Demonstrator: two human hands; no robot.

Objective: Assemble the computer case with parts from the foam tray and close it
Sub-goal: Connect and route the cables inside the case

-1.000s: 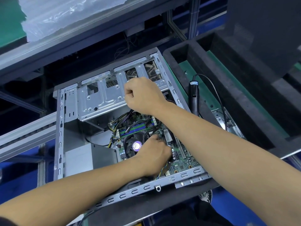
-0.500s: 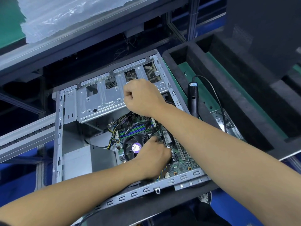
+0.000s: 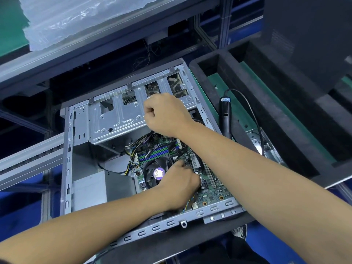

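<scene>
Left hand [image 3: 178, 181] curled beside the fan [image 3: 156, 173], its hold unclear, right hand [image 3: 166, 115] fisted beyond the fan on the drive cage [image 3: 118, 119]: seat gently, steadying.

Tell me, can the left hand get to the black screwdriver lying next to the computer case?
Probably not easily. The left hand is down inside the computer case, and the right arm crosses between it and the black screwdriver. The right hand is nearer.
</scene>
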